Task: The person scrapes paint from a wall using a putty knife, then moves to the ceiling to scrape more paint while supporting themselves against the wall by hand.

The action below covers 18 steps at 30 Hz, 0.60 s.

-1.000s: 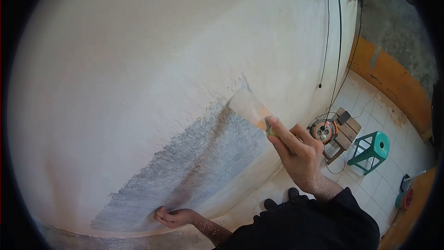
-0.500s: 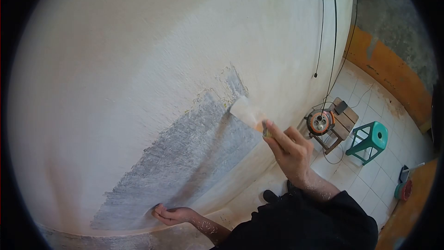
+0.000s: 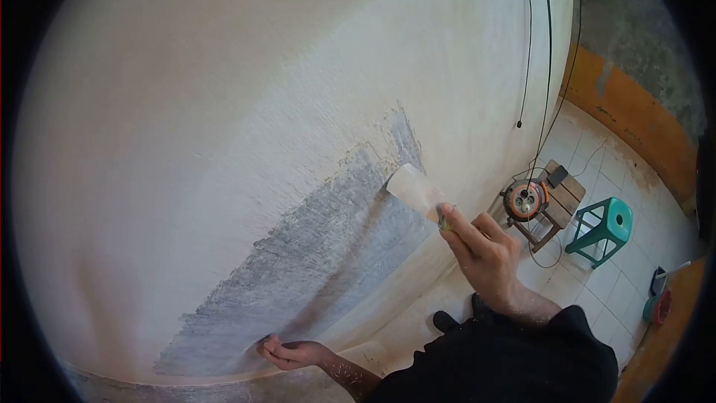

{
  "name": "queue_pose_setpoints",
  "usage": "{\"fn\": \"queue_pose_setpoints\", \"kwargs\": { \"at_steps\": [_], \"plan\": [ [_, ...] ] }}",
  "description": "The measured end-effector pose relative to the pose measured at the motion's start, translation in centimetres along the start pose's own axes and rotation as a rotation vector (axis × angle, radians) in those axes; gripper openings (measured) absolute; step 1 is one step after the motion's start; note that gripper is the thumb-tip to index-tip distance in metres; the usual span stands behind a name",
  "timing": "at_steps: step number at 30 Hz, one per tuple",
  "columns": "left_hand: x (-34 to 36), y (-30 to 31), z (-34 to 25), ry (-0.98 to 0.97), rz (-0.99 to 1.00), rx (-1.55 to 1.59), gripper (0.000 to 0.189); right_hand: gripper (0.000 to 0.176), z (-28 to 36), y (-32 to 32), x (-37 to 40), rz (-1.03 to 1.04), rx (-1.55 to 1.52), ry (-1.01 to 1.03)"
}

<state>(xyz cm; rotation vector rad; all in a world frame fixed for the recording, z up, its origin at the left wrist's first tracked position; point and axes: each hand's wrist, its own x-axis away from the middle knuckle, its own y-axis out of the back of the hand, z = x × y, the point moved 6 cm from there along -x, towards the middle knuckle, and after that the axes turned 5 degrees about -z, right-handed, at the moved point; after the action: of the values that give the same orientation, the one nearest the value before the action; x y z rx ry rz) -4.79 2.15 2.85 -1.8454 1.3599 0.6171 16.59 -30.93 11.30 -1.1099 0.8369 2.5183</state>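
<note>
My right hand (image 3: 488, 257) is closed around the handle of a putty knife (image 3: 418, 192) with a wide, pale blade. The blade's edge lies against the wall (image 3: 224, 104), near the upper end of a scraped grey patch (image 3: 313, 254). Ragged, flaking cream paint borders that patch. Lower down, my left hand (image 3: 289, 353) rests by the bottom part of the grey area, its fingers curled together. Whatever those fingers may hold is hidden. Pale flecks dot both forearms.
On the tiled floor (image 3: 604, 283) at right stand a wooden stool (image 3: 564, 195) bearing an orange-and-black cable reel (image 3: 526, 199), and a green plastic stool (image 3: 608, 227). Black cords (image 3: 550, 45) hang along the wall. A red bucket (image 3: 658, 307) sits at far right.
The whole view has shifted, so the wall and stools appear farther right. Against the grey patch, the putty knife has moved slightly down and left. Both hands keep their closed shape.
</note>
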Motion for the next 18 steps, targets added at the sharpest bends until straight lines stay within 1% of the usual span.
{"fn": "queue_pose_setpoints", "kwargs": {
  "at_steps": [1,4,7,9,10,13,16,18],
  "plan": [
    [0.2,-0.1,-0.1,0.008,0.017,-0.014,0.030,0.041,0.1,0.1,0.0,0.020,0.057,0.000],
    [0.2,-0.2,-0.2,0.059,-0.040,-0.064,0.031,0.041,0.8,1.6,-0.7,0.008,0.041,-0.028],
    [0.1,-0.2,-0.2,0.024,-0.043,-0.052,0.031,0.041,0.6,-0.2,0.5,-0.009,0.011,-0.014],
    [0.0,-0.3,-0.1,0.045,-0.049,-0.045,0.030,0.041,1.0,-0.1,0.1,-0.027,0.020,-0.019],
    [0.2,-0.1,-0.1,0.061,-0.042,-0.045,0.030,0.041,1.4,0.3,-0.2,-0.030,0.032,-0.028],
    [0.0,0.1,0.1,0.007,0.025,-0.043,0.030,0.040,0.9,0.1,0.6,-0.020,0.046,-0.025],
    [-0.1,0.3,0.1,0.084,0.042,0.009,0.029,0.039,1.3,0.0,0.2,-0.072,0.036,-0.046],
    [-0.2,0.7,0.1,0.122,0.065,0.018,0.028,0.039,1.5,0.4,0.2,-0.051,0.027,-0.071]
  ]
}}
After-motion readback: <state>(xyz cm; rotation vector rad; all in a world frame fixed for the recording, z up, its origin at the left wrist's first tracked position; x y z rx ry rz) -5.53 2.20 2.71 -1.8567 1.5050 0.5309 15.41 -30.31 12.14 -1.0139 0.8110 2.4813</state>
